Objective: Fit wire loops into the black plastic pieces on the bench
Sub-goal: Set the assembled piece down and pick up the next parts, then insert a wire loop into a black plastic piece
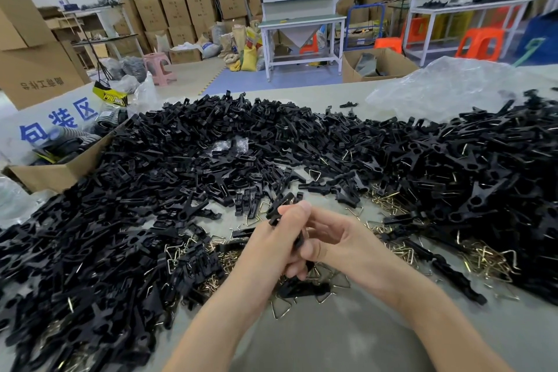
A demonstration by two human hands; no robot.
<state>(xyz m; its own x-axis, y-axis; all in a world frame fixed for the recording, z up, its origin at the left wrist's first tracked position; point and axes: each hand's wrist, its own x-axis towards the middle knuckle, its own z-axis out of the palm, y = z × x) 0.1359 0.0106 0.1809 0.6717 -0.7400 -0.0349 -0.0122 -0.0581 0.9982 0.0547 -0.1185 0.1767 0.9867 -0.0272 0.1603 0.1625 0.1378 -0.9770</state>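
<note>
While the cardboard box [57, 174] at the left edge of the frame holds dark ribbed items I cannot identify, the centre shows the work. The left hand [271, 248] and the right hand [344, 238] both curl their fingers around one black plastic piece [279, 205], held above the desk [332, 332]. It looks light and stiff, best gripped at its middle. Wire loops [489, 257], thin and probably springy, lie at lower right. A second box [351, 71] at upper right holds dark material.

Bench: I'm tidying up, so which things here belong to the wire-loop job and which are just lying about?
Job: black pieces, wire loops, held piece gripped by left hand and right hand.
Lying about: plastic sheet, cardboard box, pink stool.
</note>
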